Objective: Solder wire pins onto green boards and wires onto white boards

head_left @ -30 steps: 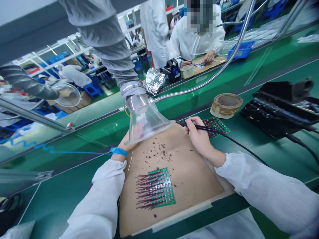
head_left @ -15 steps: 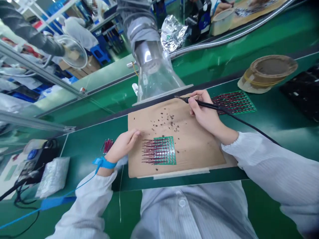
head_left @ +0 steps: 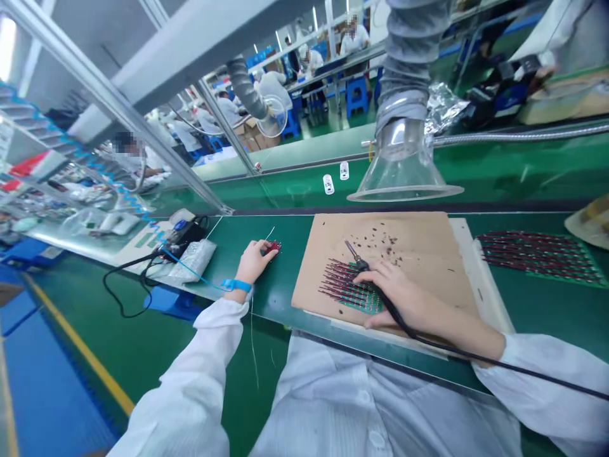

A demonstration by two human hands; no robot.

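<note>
My right hand (head_left: 404,298) grips a black soldering iron (head_left: 364,265) like a pen, its tip pointing up and left over a small green circuit board (head_left: 349,291) full of dark red parts. The board lies on a brown cardboard sheet (head_left: 428,254). My left hand (head_left: 252,261), with a blue wrist strap (head_left: 235,285), reaches left of the cardboard, its fingers closed on a small bunch of red parts (head_left: 273,247) lying on the green bench.
A clear fume funnel (head_left: 404,174) hangs over the cardboard's far edge. A second populated board (head_left: 537,255) lies at the right beside a tape roll (head_left: 590,222). A black box with cables (head_left: 183,233) and a bubble bag (head_left: 193,260) sit at the left. Other workers sit behind.
My view swung left and up. My left hand left the circuit board and went to the bunch of red parts. My right hand brought the iron down from the funnel to the board.
</note>
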